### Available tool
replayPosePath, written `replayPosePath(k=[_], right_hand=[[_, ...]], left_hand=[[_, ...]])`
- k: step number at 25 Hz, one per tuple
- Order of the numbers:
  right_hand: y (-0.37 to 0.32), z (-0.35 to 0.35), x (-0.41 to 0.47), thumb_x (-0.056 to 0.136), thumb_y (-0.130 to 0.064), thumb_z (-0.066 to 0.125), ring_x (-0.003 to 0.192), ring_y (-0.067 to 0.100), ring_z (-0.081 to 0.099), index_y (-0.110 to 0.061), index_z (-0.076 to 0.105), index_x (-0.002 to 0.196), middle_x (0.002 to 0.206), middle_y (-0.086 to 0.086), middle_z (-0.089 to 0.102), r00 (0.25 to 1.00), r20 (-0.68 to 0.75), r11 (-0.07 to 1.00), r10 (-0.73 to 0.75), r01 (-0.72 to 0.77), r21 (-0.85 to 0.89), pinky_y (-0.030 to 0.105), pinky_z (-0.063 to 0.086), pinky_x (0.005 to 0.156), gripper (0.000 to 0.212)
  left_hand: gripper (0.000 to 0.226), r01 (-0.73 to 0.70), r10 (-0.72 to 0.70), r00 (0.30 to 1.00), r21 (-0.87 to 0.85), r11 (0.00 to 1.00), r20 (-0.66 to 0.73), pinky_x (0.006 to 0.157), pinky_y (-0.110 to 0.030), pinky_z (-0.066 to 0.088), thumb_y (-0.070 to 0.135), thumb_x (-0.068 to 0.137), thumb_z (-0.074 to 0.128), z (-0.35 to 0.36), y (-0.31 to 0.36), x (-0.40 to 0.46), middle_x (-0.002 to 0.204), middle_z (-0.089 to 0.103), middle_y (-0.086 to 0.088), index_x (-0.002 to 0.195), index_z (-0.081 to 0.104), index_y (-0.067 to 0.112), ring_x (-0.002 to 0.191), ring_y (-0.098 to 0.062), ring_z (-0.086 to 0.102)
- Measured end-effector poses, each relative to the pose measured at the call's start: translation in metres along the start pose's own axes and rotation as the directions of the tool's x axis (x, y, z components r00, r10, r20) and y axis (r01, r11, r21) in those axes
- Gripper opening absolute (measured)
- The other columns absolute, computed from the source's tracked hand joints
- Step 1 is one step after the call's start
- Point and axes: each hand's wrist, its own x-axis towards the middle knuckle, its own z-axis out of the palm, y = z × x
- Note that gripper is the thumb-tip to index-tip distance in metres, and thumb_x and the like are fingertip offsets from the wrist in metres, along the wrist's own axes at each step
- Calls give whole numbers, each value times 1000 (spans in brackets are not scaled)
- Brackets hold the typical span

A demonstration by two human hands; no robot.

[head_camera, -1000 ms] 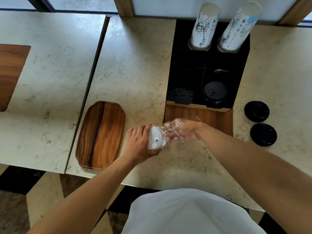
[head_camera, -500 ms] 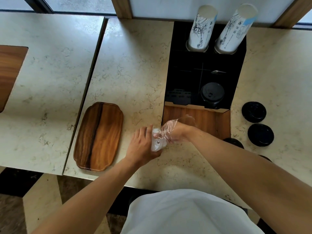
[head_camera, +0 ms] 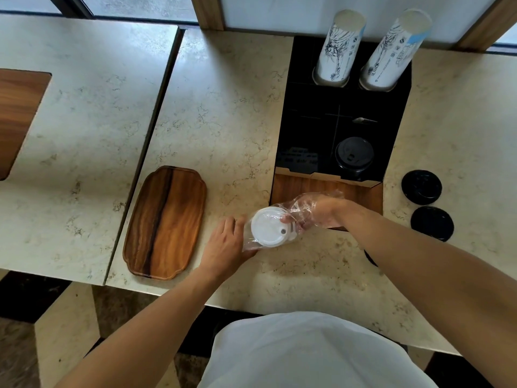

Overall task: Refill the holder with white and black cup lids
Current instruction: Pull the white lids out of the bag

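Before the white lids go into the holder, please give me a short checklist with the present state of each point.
1. Left hand grips the plastic sleeve: ok.
2. Right hand holds the white lids inside the sleeve: ok.
3. Lids out of the sleeve: not ok.
4. Free compartment in the holder left of the black lid stack: ok.
5. Number of white lids: cannot tell.

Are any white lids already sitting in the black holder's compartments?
No: the black holder shows only a black lid stack and two paper cup stacks.
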Motion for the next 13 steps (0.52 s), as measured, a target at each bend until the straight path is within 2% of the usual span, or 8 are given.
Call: replayPosePath(k=[1, 3, 4, 6, 7, 9, 11, 13], right_hand=[[0, -3, -4, 64, -13, 87, 71, 17, 76, -15, 83, 91, 91, 8, 81, 1000, 14, 1000, 10, -11, 17, 30, 63, 61, 28], [-2, -5, -6, 58, -14, 87, 77, 23, 78, -11, 76, 99, 95, 12, 81, 1000, 16, 999, 23, -23, 30, 34, 65, 65, 43], [-1, -6, -4, 62, -11, 86, 83, 28, 78, -9, 72, 106, 97, 14, 80, 999, -9, 999, 32, -32, 27, 38, 65, 70, 46], [1, -12, -1, 75, -3, 81, 91, 35, 78, -5, 66, 110, 101, 17, 79, 996, -70, 999, 48, -47, 6, 45, 64, 80, 38], [3, -16, -1, 82, -5, 78, 93, 37, 77, -2, 67, 110, 101, 19, 79, 995, -80, 998, 52, -54, -18, 47, 63, 85, 31], [8, -21, -2, 89, -15, 77, 95, 38, 77, 3, 69, 114, 101, 24, 78, 997, -65, 996, 52, -56, -63, 46, 63, 86, 32], [12, -20, -1, 91, -19, 76, 92, 36, 77, 5, 69, 117, 102, 26, 77, 998, -50, 997, 43, -46, -61, 41, 65, 81, 36], [12, -14, -1, 91, -18, 77, 84, 32, 78, 4, 69, 118, 101, 25, 77, 998, -59, 998, 21, -25, -53, 36, 66, 73, 36]], left_hand=[[82, -12, 12, 1000, 17, 1000, 9, 85, -42, 51, 60, 82, 65, 0, -2, 0, 112, 59, -18, 136, 49, 0, 98, -33, 57], [79, -10, 9, 1000, 26, 1000, 26, 83, -43, 51, 55, 81, 72, -1, -5, -1, 111, 58, -17, 135, 50, 2, 97, -34, 57], [78, 9, -10, 1000, 28, 1000, 29, 81, -43, 51, 54, 81, 73, -3, -7, -2, 111, 58, -17, 135, 49, 3, 96, -34, 57], [77, 55, -57, 998, 50, 997, 29, 78, -42, 50, 56, 83, 70, -5, -15, -6, 111, 57, -16, 136, 47, 6, 96, -33, 56], [78, 68, -71, 997, 71, 995, 33, 78, -41, 49, 58, 84, 68, -6, -19, -9, 112, 57, -15, 138, 46, 7, 96, -32, 56], [81, 70, -77, 996, 122, 990, 50, 79, -38, 47, 65, 85, 61, -8, -25, -16, 115, 55, -13, 140, 44, 8, 97, -30, 53], [89, 78, -88, 995, 183, 980, 45, 85, -39, 44, 75, 83, 48, -9, -23, -21, 119, 53, -11, 143, 42, 9, 102, -28, 51], [104, 99, -104, 995, 227, 969, 11, 104, -48, 36, 83, 79, 38, -11, -15, -22, 127, 53, -15, 146, 38, 4, 114, -32, 51]])
